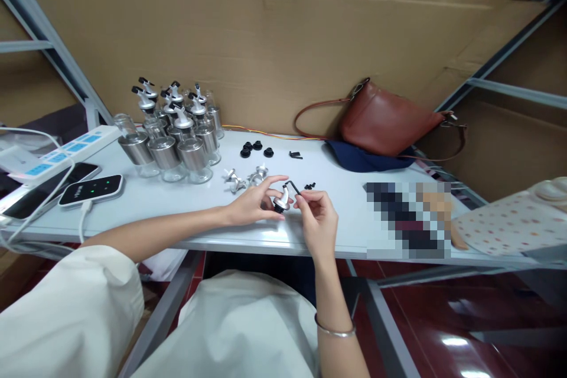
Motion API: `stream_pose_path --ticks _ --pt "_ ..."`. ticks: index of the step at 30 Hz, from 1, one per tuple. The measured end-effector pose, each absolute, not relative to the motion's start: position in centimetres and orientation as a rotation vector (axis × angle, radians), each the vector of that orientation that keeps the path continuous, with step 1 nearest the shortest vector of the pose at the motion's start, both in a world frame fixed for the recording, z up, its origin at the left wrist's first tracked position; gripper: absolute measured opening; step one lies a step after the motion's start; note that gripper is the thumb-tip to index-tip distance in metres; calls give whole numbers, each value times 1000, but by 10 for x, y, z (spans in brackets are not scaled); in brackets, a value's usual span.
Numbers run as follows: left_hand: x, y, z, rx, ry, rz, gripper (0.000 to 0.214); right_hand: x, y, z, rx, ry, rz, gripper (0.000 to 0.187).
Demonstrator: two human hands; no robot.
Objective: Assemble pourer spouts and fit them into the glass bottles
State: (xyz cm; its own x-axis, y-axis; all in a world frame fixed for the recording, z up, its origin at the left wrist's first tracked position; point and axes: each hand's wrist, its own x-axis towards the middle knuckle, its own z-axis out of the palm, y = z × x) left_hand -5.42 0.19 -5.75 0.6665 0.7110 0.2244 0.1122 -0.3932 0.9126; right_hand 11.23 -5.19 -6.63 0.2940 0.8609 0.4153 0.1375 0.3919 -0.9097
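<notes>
My left hand (251,205) grips a silver pour spout (283,198) with a black stopper at its base, tilted near the table's front edge. Between the fingertips of my right hand (321,221) is a thin black bent lever (293,186), its far end at the spout's tip; whether the two are joined I cannot tell. Beyond my left hand lie two more silver pour spouts, one (234,181) at the left and another (258,175) closer to my fingers. Small black pieces (310,186) rest just past my right hand.
Glass bottles with steel sleeves (165,153), several topped with spouts, stand at the left. Black stoppers (257,146) and black levers (296,155) lie farther back. A power strip (66,153), a phone (53,189), a brown bag (385,121) and a dotted pouch (509,218) occupy the sides.
</notes>
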Motion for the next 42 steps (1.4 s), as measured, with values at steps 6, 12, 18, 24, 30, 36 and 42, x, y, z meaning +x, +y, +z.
stream_pose_path --ticks 6,12,18,24,30,36,42 --pt "-55 0 -56 1907 680 757 85 113 -53 -66 -1071 -1260 644 11" --pt "-55 1 -58 1916 659 757 81 113 -53 -66 -1093 -1256 644 9" --pt "-56 1 -58 1971 679 752 79 114 -53 -67 -1113 -1272 649 7" --pt "-56 4 -61 1970 662 752 79 115 -53 -68 -1122 -1304 652 8" --pt "-56 4 -61 1984 635 743 83 114 -53 -67 -1112 -1278 673 6" --pt "-56 4 -64 1994 611 760 80 114 -53 -67 -1114 -1235 667 8" --pt "-56 6 -66 1992 606 778 77 115 -53 -68 -1115 -1237 668 8"
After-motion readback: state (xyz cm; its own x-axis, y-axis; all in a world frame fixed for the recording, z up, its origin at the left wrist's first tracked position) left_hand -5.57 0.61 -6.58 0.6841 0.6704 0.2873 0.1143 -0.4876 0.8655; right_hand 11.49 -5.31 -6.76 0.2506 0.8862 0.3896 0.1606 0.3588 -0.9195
